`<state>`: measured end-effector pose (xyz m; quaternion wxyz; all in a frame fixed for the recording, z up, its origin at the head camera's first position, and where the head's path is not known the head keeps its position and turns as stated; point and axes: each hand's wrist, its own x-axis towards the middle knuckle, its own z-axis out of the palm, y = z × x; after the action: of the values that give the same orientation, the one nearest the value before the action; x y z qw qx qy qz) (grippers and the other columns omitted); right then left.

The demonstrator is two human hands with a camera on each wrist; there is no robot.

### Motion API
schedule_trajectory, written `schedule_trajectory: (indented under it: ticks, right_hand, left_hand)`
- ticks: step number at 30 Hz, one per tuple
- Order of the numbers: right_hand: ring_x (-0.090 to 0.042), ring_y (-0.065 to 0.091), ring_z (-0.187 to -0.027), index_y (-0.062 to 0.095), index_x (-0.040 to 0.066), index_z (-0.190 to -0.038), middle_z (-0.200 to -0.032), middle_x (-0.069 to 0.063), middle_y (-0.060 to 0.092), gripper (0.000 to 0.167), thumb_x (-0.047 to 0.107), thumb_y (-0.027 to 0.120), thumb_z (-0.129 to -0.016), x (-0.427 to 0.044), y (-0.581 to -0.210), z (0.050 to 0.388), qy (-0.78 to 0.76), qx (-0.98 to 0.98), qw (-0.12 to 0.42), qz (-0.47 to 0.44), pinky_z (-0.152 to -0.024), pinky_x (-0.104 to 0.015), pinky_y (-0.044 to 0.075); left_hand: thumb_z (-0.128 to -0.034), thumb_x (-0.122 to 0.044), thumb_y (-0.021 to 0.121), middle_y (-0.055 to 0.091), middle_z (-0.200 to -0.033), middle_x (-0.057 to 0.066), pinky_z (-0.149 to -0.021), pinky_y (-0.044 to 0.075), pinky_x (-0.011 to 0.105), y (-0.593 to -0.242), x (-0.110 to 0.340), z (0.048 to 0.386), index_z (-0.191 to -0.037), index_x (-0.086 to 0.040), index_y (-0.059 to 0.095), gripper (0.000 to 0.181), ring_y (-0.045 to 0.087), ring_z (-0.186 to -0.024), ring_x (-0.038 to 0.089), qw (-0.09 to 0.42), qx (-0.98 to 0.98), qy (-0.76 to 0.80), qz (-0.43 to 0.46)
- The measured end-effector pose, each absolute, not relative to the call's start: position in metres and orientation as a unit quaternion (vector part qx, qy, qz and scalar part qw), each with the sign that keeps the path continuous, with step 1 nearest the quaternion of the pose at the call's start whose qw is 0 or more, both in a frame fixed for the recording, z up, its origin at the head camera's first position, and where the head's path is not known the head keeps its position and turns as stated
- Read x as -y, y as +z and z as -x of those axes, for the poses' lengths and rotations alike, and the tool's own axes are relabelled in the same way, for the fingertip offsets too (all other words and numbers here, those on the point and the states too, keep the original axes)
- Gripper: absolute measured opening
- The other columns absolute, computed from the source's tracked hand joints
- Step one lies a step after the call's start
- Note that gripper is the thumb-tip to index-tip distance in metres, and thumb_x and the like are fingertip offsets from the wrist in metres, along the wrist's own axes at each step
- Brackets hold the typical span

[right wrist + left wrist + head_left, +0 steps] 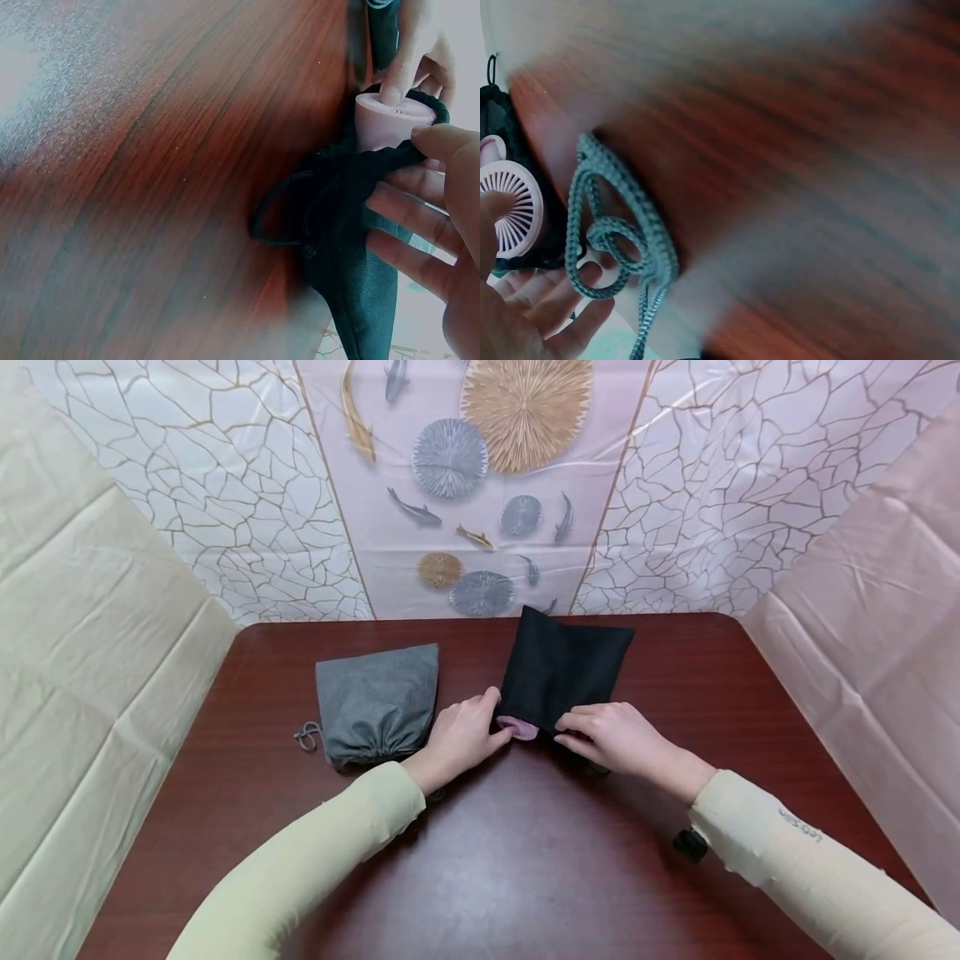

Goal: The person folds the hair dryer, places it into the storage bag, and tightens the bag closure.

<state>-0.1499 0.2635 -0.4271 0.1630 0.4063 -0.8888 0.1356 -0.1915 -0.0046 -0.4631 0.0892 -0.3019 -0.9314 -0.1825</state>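
A black drawstring pouch [564, 668] lies on the table with its mouth facing the person. From that mouth shows the round, slatted end of a pink handheld fan [519, 727]; the rest of it is hidden inside. My left hand [465, 732] grips the fan at the pouch mouth, its thumb on the slatted grille [525, 217]. With thumb and fingers my right hand [617, 737] pinches the rim of the pouch [352, 217]. A black cord loop hangs from the pouch in the right wrist view.
A grey drawstring pouch [378, 702] lies left of my left hand, its grey cord [622, 217] looped near that wrist. The brown table [480, 877] ends at a patterned back curtain [465, 485], with pale cloth walls on both sides.
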Motion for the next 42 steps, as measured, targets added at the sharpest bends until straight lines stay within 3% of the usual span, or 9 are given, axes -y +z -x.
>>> schedule_trajectory:
  ticks: [10,18,25,32,37,42]
  right_hand:
    - [-0.008,0.062,-0.064,0.075,0.016,-0.094,-0.082,0.005,0.068,0.011,0.018,0.085,-0.091,-0.275,-0.424,0.145,0.106,0.908,0.151,-0.377,-0.054,-0.03,0.052]
    - [-0.013,0.059,-0.064,0.064,0.014,-0.091,-0.079,0.004,0.058,0.033,0.032,0.091,-0.084,-0.292,-0.428,0.127,0.053,0.929,0.146,-0.337,-0.049,-0.031,0.046]
    - [-0.012,0.052,-0.06,0.055,0.014,-0.084,-0.071,0.006,0.047,0.042,0.037,0.09,-0.085,-0.299,-0.441,0.126,0.031,0.942,0.112,-0.315,-0.048,-0.027,0.038]
    - [-0.021,0.061,-0.067,0.059,0.013,-0.082,-0.077,-0.001,0.052,0.035,0.03,0.089,-0.086,-0.307,-0.452,0.129,0.018,0.936,0.13,-0.327,-0.05,-0.034,0.047]
    - [-0.022,0.06,-0.073,0.066,0.011,-0.088,-0.084,-0.002,0.052,0.028,0.026,0.09,-0.085,-0.311,-0.455,0.13,0.031,0.931,0.149,-0.332,-0.055,-0.038,0.052]
    - [-0.022,0.058,-0.073,0.069,0.01,-0.087,-0.083,-0.002,0.052,0.021,0.02,0.088,-0.086,-0.31,-0.46,0.133,0.037,0.924,0.149,-0.35,-0.059,-0.038,0.053]
  left_hand:
    - [-0.0968,-0.029,0.081,0.068,-0.097,0.007,-0.065,0.061,0.042,-0.458,0.011,0.199,-0.112,-0.008,0.066,0.029,0.073,-0.077,0.028,0.088,0.929,-0.132,0.334]
    - [-0.1003,-0.023,0.076,0.07,-0.103,0.009,-0.068,0.062,0.044,-0.456,0.015,0.201,-0.113,-0.008,0.072,0.02,0.075,-0.082,0.029,0.08,0.921,-0.136,0.355]
    - [-0.0997,-0.023,0.077,0.071,-0.106,0.009,-0.071,0.063,0.046,-0.457,0.015,0.202,-0.111,-0.008,0.074,0.019,0.075,-0.085,0.03,0.087,0.918,-0.14,0.361]
    - [-0.1015,-0.024,0.075,0.072,-0.108,0.009,-0.074,0.063,0.045,-0.458,0.016,0.202,-0.115,-0.009,0.074,0.02,0.076,-0.089,0.029,0.073,0.919,-0.136,0.364]
    - [-0.1013,-0.029,0.076,0.071,-0.107,0.008,-0.076,0.063,0.044,-0.459,0.014,0.201,-0.116,-0.01,0.075,0.024,0.075,-0.089,0.029,0.058,0.926,-0.124,0.353]
    - [-0.1016,-0.025,0.075,0.07,-0.106,0.008,-0.076,0.063,0.045,-0.46,0.011,0.201,-0.111,-0.01,0.076,0.018,0.075,-0.089,0.028,0.053,0.928,-0.124,0.348]
